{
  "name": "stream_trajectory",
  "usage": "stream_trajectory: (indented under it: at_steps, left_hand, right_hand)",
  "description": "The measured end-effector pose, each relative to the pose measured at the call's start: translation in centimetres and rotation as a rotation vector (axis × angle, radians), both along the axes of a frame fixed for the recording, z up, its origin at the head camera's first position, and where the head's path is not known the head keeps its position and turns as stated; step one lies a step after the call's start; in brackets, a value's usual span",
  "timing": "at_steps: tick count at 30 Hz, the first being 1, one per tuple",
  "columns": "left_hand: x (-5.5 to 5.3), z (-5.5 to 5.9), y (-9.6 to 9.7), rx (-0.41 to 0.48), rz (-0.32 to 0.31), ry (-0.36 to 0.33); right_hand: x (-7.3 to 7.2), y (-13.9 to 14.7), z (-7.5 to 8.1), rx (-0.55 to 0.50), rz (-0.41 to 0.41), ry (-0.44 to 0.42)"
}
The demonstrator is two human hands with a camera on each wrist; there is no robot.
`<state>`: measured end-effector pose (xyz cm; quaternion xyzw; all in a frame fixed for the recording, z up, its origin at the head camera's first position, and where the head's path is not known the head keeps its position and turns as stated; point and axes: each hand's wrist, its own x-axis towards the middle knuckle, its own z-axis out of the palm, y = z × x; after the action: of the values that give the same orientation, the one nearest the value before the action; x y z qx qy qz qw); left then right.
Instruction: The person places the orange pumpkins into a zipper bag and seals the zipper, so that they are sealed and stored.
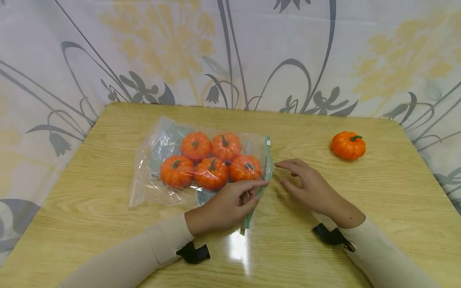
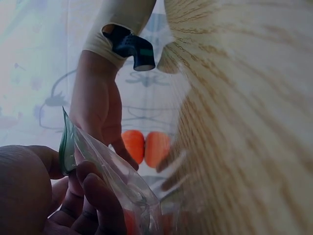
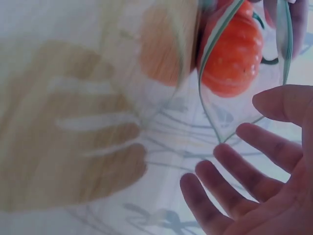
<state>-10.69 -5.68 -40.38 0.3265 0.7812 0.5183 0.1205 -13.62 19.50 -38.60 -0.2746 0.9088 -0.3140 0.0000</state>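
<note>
A clear zip bag (image 1: 144, 188) with a green zip edge (image 1: 268, 160) lies flat on the table. Inside it sit several small orange toy pumpkins (image 1: 212, 174) with green stems. My left hand (image 1: 223, 206) pinches the near part of the bag's mouth; in the left wrist view the thumb and fingers hold its green edge (image 2: 67, 147). Just right of the mouth is my right hand (image 1: 315, 190), fingers spread and holding nothing. In the right wrist view the mouth gapes, showing a pumpkin (image 3: 232, 56) behind the parted edges, close to the fingertips (image 3: 227, 152).
Another orange pumpkin (image 1: 347, 146) stands alone toward the back right of the shiny wooden table (image 1: 389, 192). Behind the table hangs a floral cloth (image 1: 252, 52). Black straps (image 1: 194, 254) are worn at both wrists.
</note>
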Motion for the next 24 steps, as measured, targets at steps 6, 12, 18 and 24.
stream_trajectory:
  at_steps: [6, 12, 18, 24]
  left_hand:
    - [0.0, 0.0, 0.0, -0.008, 0.001, -0.002]
    - [0.0, 0.1, 0.0, -0.017, 0.005, -0.001]
    - [-0.1, -0.1, 0.0, -0.012, 0.01, 0.002]
    - [0.0, -0.1, 0.0, -0.026, 0.009, 0.001]
  right_hand:
    - [-0.3, 0.5, 0.0, 0.032, -0.052, 0.106]
    - [-0.5, 0.8, 0.4, 0.067, -0.107, 0.079]
    - [-0.7, 1.1, 0.7, 0.092, -0.153, 0.052]
    - [-0.9, 1.6, 0.9, 0.103, -0.198, 0.033]
